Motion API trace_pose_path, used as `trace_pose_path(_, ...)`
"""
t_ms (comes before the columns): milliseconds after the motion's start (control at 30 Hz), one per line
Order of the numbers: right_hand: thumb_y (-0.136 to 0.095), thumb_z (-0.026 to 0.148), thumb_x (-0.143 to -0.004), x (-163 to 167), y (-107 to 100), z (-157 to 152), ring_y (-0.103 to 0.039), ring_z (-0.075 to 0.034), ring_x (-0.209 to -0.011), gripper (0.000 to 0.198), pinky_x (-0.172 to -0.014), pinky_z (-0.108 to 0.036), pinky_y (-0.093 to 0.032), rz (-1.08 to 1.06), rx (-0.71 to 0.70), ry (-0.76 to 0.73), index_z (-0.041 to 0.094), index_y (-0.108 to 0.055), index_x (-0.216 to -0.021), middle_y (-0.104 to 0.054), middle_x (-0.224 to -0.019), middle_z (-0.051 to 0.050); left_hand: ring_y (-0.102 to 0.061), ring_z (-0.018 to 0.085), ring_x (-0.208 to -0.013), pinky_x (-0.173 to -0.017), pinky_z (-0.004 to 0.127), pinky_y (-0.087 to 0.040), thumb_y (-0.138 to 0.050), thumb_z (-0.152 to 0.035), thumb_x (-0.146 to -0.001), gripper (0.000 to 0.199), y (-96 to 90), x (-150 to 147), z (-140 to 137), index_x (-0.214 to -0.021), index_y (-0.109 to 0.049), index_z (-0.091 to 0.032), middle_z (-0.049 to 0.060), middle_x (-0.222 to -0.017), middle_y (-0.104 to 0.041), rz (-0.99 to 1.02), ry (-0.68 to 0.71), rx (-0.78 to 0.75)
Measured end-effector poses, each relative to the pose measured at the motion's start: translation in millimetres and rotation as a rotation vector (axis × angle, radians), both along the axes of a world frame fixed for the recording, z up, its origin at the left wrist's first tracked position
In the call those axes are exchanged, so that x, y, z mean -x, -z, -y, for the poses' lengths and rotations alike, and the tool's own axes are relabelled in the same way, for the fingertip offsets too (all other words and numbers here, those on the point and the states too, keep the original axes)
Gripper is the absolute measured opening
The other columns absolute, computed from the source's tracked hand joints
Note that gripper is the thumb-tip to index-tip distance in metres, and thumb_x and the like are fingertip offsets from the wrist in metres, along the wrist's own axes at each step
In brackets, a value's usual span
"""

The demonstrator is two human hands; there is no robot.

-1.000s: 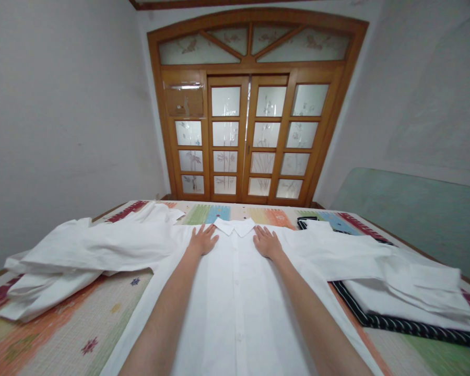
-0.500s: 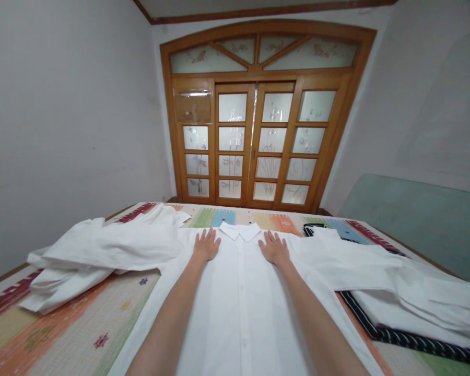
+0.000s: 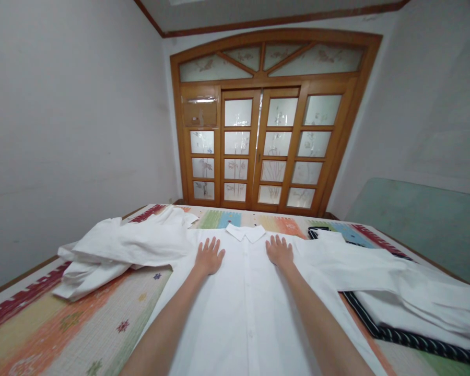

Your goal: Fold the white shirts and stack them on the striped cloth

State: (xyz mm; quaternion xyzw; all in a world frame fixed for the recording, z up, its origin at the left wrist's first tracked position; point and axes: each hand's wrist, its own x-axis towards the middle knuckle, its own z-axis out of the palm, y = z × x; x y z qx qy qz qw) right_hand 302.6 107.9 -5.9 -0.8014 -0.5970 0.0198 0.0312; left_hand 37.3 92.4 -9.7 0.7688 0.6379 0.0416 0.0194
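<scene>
A white button-up shirt [image 3: 235,292] lies spread front side up, its collar [image 3: 246,233] at the far end and its sleeves stretched out to both sides. My left hand [image 3: 210,256] rests flat on the shirt's left shoulder area, fingers spread and pointing away from me. On the other side of the collar, my right hand [image 3: 279,250] presses flat on the cloth with its fingers apart. Neither hand grips the fabric. The left sleeve [image 3: 141,243] lies over or against more crumpled white cloth [image 3: 90,279].
Under the shirt is a colourful patterned bed cover [image 3: 113,324]. At right, the other sleeve lies across a dark striped cloth [image 3: 415,337] with white fabric on it. A pale green board [image 3: 419,224] leans by the right wall; wooden glass doors [image 3: 254,146] stand beyond.
Both hands have slid slightly towards me over the shirt, still flat. The camera view has shifted a little, with the doors now lower and further right.
</scene>
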Motion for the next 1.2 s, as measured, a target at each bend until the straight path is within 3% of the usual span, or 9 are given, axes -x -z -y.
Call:
trace_pose_path(267,-0.013,0.04,-0.099,-6.6,-6.3,16.6,-0.014,-0.025,-0.148,0.064,-0.118,-0.042,-0.014,-0.03,0.059,-0.089,0.008,-0.021,-0.154,-0.013,-0.162,-0.011,-0.014,0.026,-0.148,-0.12,0.049,-0.014,-0.011,-0.051,-0.097,0.066,-4.8,-1.2,2.1,-0.154,-0.024,-0.021,0.004,-0.16,-0.019,0.0,-0.008,0.006)
trace_pose_path(467,-0.016,0.045,-0.098,-1.3,-9.5,37.3,-0.012,-0.027,-0.149,0.069,-0.118,-0.041,-0.013,-0.068,0.115,-0.073,0.003,-0.018,-0.154,-0.009,-0.162,-0.012,-0.016,0.027,-0.148,-0.119,0.05,-0.015,-0.013,-0.049,-0.097,0.064,-6.0,-1.9,3.6,-0.153,-0.027,-0.021,0.006,-0.159,-0.022,0.007,0.0,-0.019)
trace_pose_path(700,-0.017,0.051,-0.098,6.1,-0.8,59.3,-0.01,-0.026,-0.149,0.073,-0.119,-0.043,-0.008,-0.024,0.01,-0.083,0.004,-0.018,-0.154,-0.012,-0.162,-0.012,-0.022,0.03,-0.146,-0.117,0.053,-0.02,-0.021,-0.044,-0.098,0.061,-6.5,0.2,9.2,-0.151,-0.033,-0.015,0.01,-0.157,-0.027,0.035,0.029,-0.048)
trace_pose_path(1000,-0.019,0.049,-0.098,6.7,-1.7,61.2,-0.013,-0.027,-0.148,0.072,-0.119,-0.044,-0.009,-0.025,-0.013,-0.084,0.004,-0.021,-0.153,-0.015,-0.161,-0.011,-0.022,0.027,-0.146,-0.118,0.048,-0.021,-0.022,-0.045,-0.099,0.06,-0.8,30.9,31.9,-0.15,-0.034,-0.015,0.01,-0.157,-0.029,0.045,0.166,-0.05)
trace_pose_path(1200,-0.019,0.05,-0.097,5.5,2.9,58.8,-0.013,-0.027,-0.148,0.071,-0.119,-0.044,-0.009,-0.027,-0.026,-0.084,0.006,-0.023,-0.153,-0.015,-0.161,-0.012,-0.035,0.027,-0.141,-0.116,0.044,-0.026,-0.031,-0.038,-0.098,0.053,-4.1,58.7,41.4,-0.141,-0.047,-0.012,0.013,-0.149,-0.043,0.033,0.211,-0.127)
